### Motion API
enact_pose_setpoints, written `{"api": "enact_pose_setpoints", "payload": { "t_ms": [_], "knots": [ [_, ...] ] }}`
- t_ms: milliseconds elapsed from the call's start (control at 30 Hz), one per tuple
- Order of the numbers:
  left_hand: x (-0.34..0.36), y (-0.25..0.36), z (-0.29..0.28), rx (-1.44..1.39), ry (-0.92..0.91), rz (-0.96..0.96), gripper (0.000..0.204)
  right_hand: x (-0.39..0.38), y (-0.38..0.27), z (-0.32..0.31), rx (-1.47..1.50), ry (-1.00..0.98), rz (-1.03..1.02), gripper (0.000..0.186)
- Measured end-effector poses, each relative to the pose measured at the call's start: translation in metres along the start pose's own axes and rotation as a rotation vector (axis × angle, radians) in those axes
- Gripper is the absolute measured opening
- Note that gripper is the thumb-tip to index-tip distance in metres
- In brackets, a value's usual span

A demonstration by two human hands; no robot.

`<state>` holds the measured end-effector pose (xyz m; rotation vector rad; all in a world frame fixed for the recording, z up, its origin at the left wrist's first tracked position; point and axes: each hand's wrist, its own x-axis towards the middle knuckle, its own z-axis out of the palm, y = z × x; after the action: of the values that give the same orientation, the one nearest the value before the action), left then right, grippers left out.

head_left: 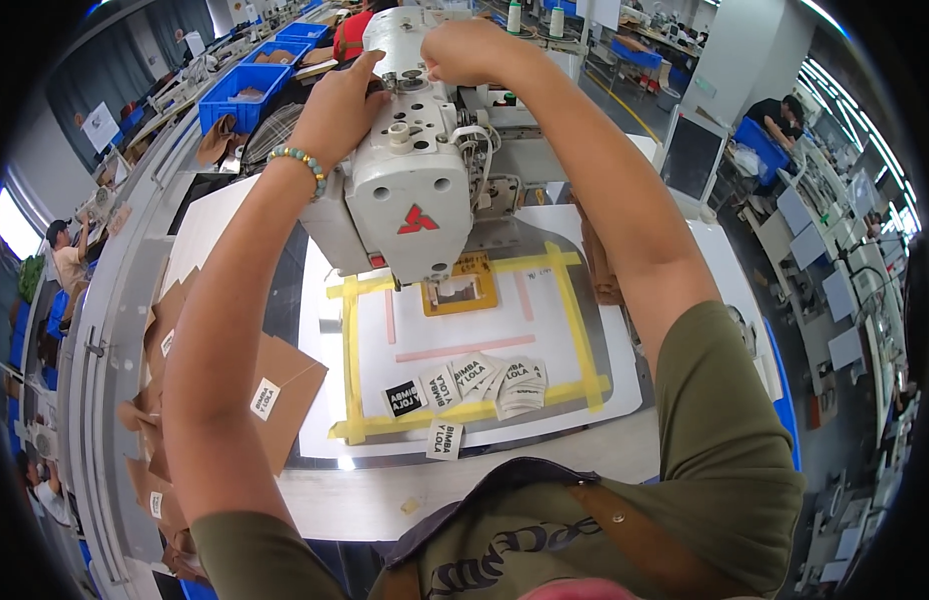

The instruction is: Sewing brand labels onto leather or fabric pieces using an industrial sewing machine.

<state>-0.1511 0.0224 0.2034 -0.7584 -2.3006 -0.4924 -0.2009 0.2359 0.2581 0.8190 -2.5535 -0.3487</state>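
Both my arms reach up to the top of a white industrial sewing machine (410, 190). My left hand (340, 112), with a beaded bracelet at its wrist, rests at the left of the machine head, its finger and thumb apart beside the metal thread guides (413, 78). Across from it my right hand (470, 52) is curled closed over the right of the same top; whatever its fingertips pinch is hidden or too small to make out. Below the needle area sits a yellow frame (460, 290) on a white sheet edged with yellow tape. Several white fabric labels (475, 375) and a black one (404, 399) lie on the sheet's near part.
Brown pieces with white labels (290, 385) are heaped at the left of the table. Thread cones (515, 17) stand behind the machine. A dark panel (693, 155) stands at the right. Blue bins (247, 92) line the far left, and other people sit at machines on both sides.
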Motion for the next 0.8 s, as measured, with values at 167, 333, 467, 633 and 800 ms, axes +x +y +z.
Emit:
{"api": "enact_pose_setpoints", "payload": {
  "t_ms": [167,333,467,633,800],
  "knots": [
    [0.0,0.001,0.001,0.004,0.011,0.012,0.05,0.013,-0.006,-0.001,0.341,0.116,-0.162,0.021],
    [-0.002,0.002,-0.002,0.01,0.02,0.024,0.036,0.009,0.005,0.01,0.137,0.162,-0.14,0.019],
    [0.003,0.001,-0.002,0.071,-0.007,0.061,0.026,0.009,0.006,0.004,0.271,0.004,-0.144,0.014],
    [0.0,0.0,0.0,0.144,0.006,0.081,0.023,0.017,-0.014,-0.001,0.131,0.12,-0.014,0.022],
    [0.003,-0.002,0.001,0.099,0.016,0.086,0.021,0.006,-0.008,-0.004,0.074,0.014,-0.057,0.019]
  ]
}}
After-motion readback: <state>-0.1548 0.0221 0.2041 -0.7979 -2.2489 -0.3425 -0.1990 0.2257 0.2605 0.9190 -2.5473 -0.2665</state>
